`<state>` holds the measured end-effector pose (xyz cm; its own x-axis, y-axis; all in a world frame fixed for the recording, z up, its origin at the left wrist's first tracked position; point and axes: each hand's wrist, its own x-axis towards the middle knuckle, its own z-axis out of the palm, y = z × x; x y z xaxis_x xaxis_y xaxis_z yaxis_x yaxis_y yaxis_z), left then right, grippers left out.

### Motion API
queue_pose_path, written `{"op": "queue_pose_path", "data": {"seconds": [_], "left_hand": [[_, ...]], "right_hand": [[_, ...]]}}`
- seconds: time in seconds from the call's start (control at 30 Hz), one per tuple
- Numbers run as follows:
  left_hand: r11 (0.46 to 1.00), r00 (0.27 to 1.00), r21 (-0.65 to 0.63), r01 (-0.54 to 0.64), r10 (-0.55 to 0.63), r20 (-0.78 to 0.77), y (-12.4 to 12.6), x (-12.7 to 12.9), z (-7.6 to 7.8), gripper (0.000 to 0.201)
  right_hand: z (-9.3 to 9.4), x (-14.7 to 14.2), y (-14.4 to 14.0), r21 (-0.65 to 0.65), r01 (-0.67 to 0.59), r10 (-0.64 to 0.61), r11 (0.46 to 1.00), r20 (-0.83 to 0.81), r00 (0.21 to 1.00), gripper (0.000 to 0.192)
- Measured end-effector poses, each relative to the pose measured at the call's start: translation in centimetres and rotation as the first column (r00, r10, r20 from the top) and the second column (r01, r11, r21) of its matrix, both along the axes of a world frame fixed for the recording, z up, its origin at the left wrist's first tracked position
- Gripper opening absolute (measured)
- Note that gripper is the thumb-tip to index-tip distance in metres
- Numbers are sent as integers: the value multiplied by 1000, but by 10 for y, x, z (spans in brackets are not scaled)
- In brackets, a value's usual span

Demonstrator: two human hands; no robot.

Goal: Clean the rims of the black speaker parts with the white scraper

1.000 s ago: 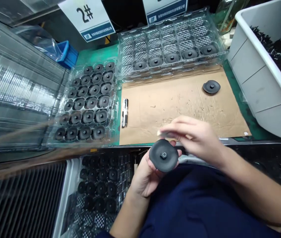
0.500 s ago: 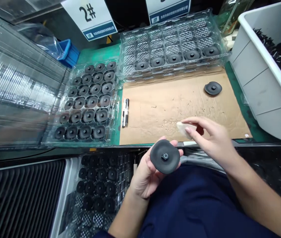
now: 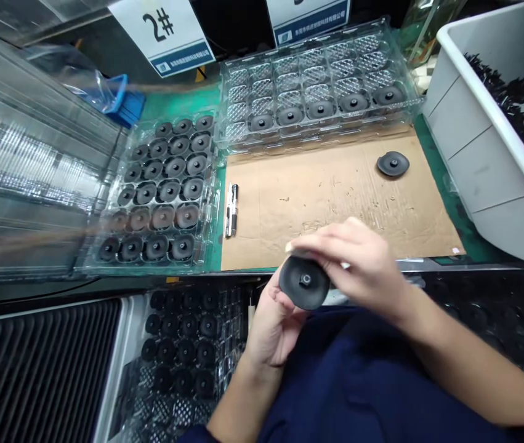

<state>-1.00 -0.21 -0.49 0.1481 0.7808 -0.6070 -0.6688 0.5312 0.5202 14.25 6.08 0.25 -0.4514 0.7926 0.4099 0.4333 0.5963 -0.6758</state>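
Holding a black disc (image 3: pixel 305 283), both hands hover over the cardboard's (image 3: pixel 335 191) near edge.

The right hand (image 3: pixel 358 267) covers the upper edge of the black disc (image 3: pixel 304 283) and hides most of the pale piece in its fingers. The grey bin (image 3: pixel 483 141) runs off the right edge.

Bench top covered by a green mat (image 3: pixel 173 101), with a brown cardboard sheet (image 3: pixel 335 197) laid over its middle. White placard (image 3: pixel 162 31) marked "2#" stood at the back, a 2nd blue-banded placard (image 3: pixel 308 15) beside it. Grey bin (image 3: pixel 487 154) at far right. Stacked clear trays (image 3: pixel 26 160) along the left. Back wall lay dark; light was even, from overhead.
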Motion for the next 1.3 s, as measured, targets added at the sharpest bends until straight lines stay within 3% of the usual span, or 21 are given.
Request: {"op": "queue_pose_path", "data": {"seconds": [0.1,0.2,0.27,0.33,0.43,0.53,0.6,0.67,0.73,0.83,0.9,0.97,1.07,1.13,1.17,1.23,1.3], "left_hand": [[993,999,112,-34,32,15,-1,-3,6,66],[985,998,161,-53,49,28,-2,-5,7,61],[985,999,171,-39,33,37,-2,-4,5,60],[983,999,182,-22,14,46,-2,-3,1,60],[977,999,210,-31,22,46,-1,-3,-6,64],[976,999,217,-28,23,26,-1,-6,-11,64],[975,1000,221,-30,29,8,1,-8,-11,59],[971,999,235,-53,54,2,2,-9,-10,53],[970,998,237,-57,56,11,2,-7,-9,50],[978,999,204,-46,44,16,2,-4,-6,52],[977,999,209,-36,32,20,2,-5,-6,57],[974,999,225,-20,12,40,2,-8,-8,62],[985,999,174,-6,-2,49,2,-10,-14,68],[991,999,130,-4,-2,47,1,-9,-16,71],[993,998,121,1,-8,59,0,-8,-17,71],[992,993,123,24,-39,114,-2,-8,-16,67],[989,976,132,59,-84,198,-5,-11,-15,61]], "right_hand": [[-40,16,2,-231,163,-142,959,105,984,21],[-81,27,-5,-402,187,-146,896,130,981,22],[-89,29,-9,-442,192,-144,876,140,980,23],[-75,26,-10,-443,231,-195,866,126,973,25],[-25,12,-12,-350,277,-294,895,5,956,27],[16,-7,-20,-113,88,-103,990,-142,984,29],[26,-16,-25,-64,-81,71,995,-141,987,27],[26,-22,-25,-142,-195,181,970,-104,978,24],[23,-25,-22,-180,-175,165,968,-68,984,23],[19,-26,-19,-37,-79,75,996,-97,992,25],[18,-20,-22,-1,-162,160,987,-125,979,26],[18,-9,-26,-60,-241,235,969,-92,968,25],[20,4,-27,-111,-59,67,992,70,995,23],[20,5,-21,-33,27,-22,999,164,986,24],[18,4,-15,30,1,-6,1000,164,986,25],[7,1,-2,103,-114,107,988,75,991,27],[-16,0,12,42,-98,99,994,-36,994,28]]}}
